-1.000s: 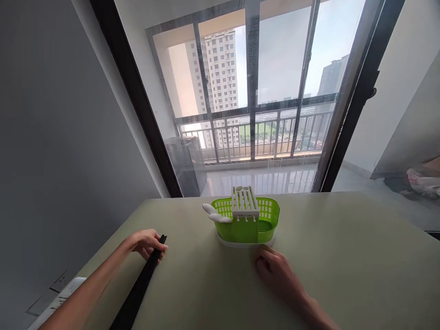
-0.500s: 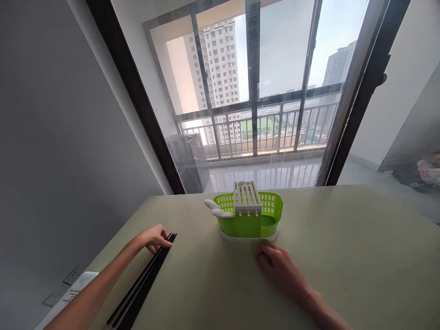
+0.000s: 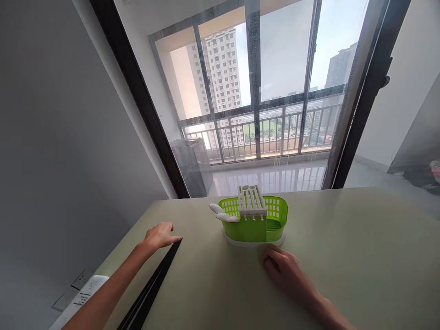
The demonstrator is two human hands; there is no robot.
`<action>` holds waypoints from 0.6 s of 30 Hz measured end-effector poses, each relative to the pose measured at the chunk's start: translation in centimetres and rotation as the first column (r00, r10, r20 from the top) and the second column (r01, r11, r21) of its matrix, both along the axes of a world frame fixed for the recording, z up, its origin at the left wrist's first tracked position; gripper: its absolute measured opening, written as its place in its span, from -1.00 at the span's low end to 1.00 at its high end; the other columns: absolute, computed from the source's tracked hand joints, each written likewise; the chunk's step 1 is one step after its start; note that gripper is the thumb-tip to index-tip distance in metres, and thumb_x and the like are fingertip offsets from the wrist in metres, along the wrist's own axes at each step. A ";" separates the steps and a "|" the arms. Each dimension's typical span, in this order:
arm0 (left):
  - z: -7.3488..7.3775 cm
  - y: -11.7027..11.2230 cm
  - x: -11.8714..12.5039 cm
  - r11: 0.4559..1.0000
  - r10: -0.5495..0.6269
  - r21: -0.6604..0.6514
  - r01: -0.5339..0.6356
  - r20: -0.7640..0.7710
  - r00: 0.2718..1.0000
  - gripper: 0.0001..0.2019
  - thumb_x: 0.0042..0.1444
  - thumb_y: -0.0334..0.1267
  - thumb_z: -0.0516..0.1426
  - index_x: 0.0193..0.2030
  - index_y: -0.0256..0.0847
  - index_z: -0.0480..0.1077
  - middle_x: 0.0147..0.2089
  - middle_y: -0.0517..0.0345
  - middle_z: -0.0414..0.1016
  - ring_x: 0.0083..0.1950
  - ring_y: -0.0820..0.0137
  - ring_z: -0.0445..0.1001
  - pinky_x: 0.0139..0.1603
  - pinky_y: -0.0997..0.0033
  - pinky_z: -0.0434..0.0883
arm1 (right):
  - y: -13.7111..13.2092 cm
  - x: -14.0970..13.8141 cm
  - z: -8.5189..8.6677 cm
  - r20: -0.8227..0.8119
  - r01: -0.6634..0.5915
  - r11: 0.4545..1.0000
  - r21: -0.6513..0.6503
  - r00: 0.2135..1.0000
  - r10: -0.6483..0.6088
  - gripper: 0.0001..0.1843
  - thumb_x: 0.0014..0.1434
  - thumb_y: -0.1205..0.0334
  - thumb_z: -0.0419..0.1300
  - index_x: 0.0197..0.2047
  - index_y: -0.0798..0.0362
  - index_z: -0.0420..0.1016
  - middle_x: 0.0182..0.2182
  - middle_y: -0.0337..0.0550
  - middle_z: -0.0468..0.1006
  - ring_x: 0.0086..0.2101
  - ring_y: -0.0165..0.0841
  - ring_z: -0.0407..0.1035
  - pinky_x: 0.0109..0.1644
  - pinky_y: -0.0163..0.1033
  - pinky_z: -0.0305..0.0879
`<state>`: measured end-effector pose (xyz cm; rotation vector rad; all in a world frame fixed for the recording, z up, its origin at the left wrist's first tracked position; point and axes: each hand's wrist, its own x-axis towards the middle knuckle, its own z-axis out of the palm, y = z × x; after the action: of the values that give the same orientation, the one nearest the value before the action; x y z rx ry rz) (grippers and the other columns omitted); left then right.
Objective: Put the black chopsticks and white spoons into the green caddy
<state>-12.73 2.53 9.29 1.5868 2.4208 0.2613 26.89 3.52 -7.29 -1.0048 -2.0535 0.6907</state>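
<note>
Several long black chopsticks [image 3: 158,280] lie in a bundle on the left of the table, pointing away from me. My left hand [image 3: 160,235] is over their far end, thumb stretched out to the tips and fingers apart from it; it does not grip them. At the middle stands a green utensil basket [image 3: 252,230] with a white base and a white slotted rack [image 3: 252,201] across its top. White spoons [image 3: 223,215] stick out at its left side. My right hand [image 3: 282,266] rests closed on the table, knuckles against or just in front of the basket's base; nothing shows in it.
The pale table [image 3: 343,256] reaches to a glass door with dark frames [image 3: 347,142]. A white object with dark printing [image 3: 84,295] is at the table's left edge, near a wall socket [image 3: 81,278]. A balcony with railings lies behind the glass.
My left hand has loosened, its fingers lifting and spreading from the chopsticks. The chopsticks lie closer together. My right hand stays closed by the basket. The view has shifted slightly.
</note>
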 end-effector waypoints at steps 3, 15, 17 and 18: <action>1.0 0.8 3.4 0.969 -0.151 0.195 0.154 -0.028 0.988 -0.63 0.04 0.09 0.31 -0.14 -0.12 0.53 0.04 -0.15 0.64 0.12 -0.07 0.57 0.08 0.11 0.47 | 0.0 -0.1 0.0 -0.007 0.003 1.000 -0.008 1.000 -0.003 -0.70 0.28 0.34 -0.03 -0.40 -0.03 0.46 -0.38 -0.17 0.58 -0.37 -0.28 0.46 -0.23 -0.21 0.28; 2.6 3.0 14.1 0.516 -0.732 0.274 0.812 -0.350 0.584 -0.42 0.21 0.26 0.21 0.18 -0.12 0.50 0.20 -0.09 0.56 0.20 0.05 0.50 0.24 -0.05 0.41 | 0.1 -0.3 -0.2 -0.025 0.028 0.999 0.025 0.999 -0.027 -0.70 0.29 0.35 -0.01 -0.42 -0.02 0.43 -0.40 -0.15 0.58 -0.40 -0.30 0.44 -0.27 -0.22 0.28; 2.4 3.8 14.5 0.486 -0.764 0.220 0.846 -0.364 0.533 -0.45 0.15 0.26 0.27 0.09 -0.11 0.56 0.09 -0.05 0.63 0.09 0.10 0.57 0.16 0.02 0.46 | 0.1 -0.4 -0.1 -0.017 0.027 0.999 0.021 1.000 -0.027 -0.70 0.29 0.36 -0.02 -0.42 -0.02 0.43 -0.40 -0.15 0.58 -0.40 -0.30 0.44 -0.26 -0.22 0.28; 2.4 4.2 14.6 0.472 -0.777 0.195 0.860 -0.367 0.511 -0.48 0.14 0.25 0.28 0.05 -0.10 0.59 0.03 -0.02 0.66 0.03 0.12 0.59 0.12 0.07 0.48 | 0.1 -0.4 0.0 -0.011 0.024 1.000 0.016 1.000 -0.024 -0.69 0.29 0.36 -0.03 -0.42 -0.02 0.43 -0.40 -0.15 0.58 -0.39 -0.29 0.44 -0.25 -0.22 0.28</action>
<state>1.86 6.75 11.67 2.8885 1.4269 0.3426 26.49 3.58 -7.29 -1.0130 -2.0313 0.6643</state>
